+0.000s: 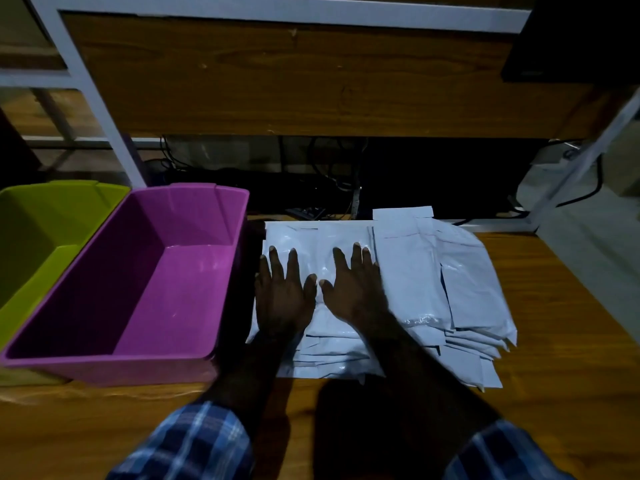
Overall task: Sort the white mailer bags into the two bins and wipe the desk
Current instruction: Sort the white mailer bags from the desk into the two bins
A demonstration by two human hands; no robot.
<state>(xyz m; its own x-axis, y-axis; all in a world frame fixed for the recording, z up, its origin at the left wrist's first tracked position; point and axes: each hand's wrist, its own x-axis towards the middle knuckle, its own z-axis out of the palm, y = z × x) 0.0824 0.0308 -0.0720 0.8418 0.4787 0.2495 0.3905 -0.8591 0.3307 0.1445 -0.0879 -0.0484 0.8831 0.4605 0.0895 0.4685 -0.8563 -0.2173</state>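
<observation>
Both hands, left (282, 296) & right (353, 289), flat w/ fingers spread on mailer bags (415, 278) beside purple bin (228, 202).

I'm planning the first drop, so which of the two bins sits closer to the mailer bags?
The purple bin: it stands right beside the pile of mailer bags, while the green bin sits beyond it, farther left.

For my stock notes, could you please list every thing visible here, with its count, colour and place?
purple bin: one, purple, on desk, left of the bags
green bin: one, green, left of the purple bin, touching it
mailer bags: many, exact count unclear, white, overlapping pile on desk
desk: one, brown wood
cables: several, dark, behind desk
left hand: flat on the pile
right hand: flat on the pile
sleeves: two, blue checked
</observation>
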